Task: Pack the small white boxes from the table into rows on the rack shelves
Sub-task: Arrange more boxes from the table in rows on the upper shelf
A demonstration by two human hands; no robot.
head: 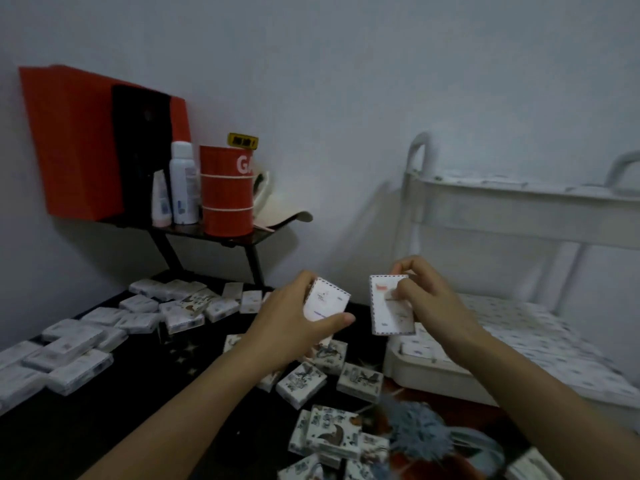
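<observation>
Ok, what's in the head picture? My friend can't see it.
The left hand holds a white box; the right hand holds a second box, above a dark table scattered with loose boxes. A white rack stands at right.

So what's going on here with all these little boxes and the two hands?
A person is moving small white cardboard boxes from the dark table to the white tiered rack on the right. The left hand grips a first box and the right hand pinches a second box, both raised above the table. Many boxes lie loose on the table, and the rack's shelves already hold rows of packed boxes.
</observation>
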